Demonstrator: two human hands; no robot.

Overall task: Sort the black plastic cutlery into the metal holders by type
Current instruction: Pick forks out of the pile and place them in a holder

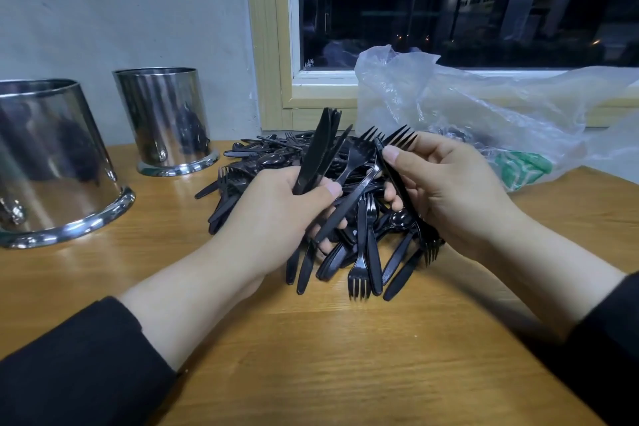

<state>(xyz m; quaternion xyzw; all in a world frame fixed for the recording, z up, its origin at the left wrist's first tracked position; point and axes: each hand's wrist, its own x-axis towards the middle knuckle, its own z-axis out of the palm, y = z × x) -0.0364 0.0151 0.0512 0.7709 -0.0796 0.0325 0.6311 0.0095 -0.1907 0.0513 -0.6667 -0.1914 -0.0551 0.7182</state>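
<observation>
At the centre of the frame the left hand [276,214] grips a bunch of knives [316,152], blades pointing up, with a fork [359,162] slanting across its fingers. The right hand [449,190] holds a few forks [397,145], tines up, pinched between thumb and fingers. Below both hands lies the mixed pile of cutlery [363,245], spreading toward the upper middle of the frame.

The step in hand looks like gathering one type per hand. To do it well, each bunch should stay aligned, heads the same way, and the stray fork should pass to the right hand before the knives go to a holder.

Two metal holders stand at the left: the near holder [52,162] at the frame's edge and the far holder [166,121] behind it; what they hold cannot be seen.

The wooden desk [311,356] is glossy. A clear plastic bag [484,114] slumps at upper right beneath a dark window [449,3], beside a grey wall [121,3].
</observation>
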